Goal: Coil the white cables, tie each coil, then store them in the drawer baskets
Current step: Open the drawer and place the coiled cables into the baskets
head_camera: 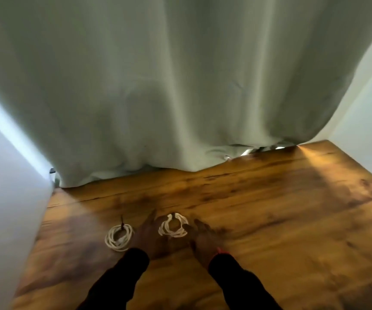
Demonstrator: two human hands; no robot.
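Wood grain runs across the tabletop [270,209], a warm amber-brown surface with dark streaks and a smooth, faintly glossy finish. Two small coils of thin white cable lie on it near the six o'clock edge of the view. The left coil [119,237] is a flat ring of several round loops, bound at its twelve o'clock point by a dark tie [122,223] whose tail sticks straight up. The second coil [173,226] sits at three o'clock from the first, a looser, more uneven ring with kinked strands, and motion blur softens its outline. The left hand [150,237] lies between the two coils, fingers stretched toward twelve o'clock, its edge against the second coil's nine o'clock side; the right hand [203,240] meets that coil at its four o'clock side. Both hands are badly smeared, so whether either grip is clenched on the cable or released I cannot tell. Dark sleeves [118,280] cover both forearms, with a sliver of red at the right cuff. A pale grey-green curtain [169,86] of soft, matte cloth hangs in broad vertical folds across the upper view, its hem bunched on the tabletop's far edge.
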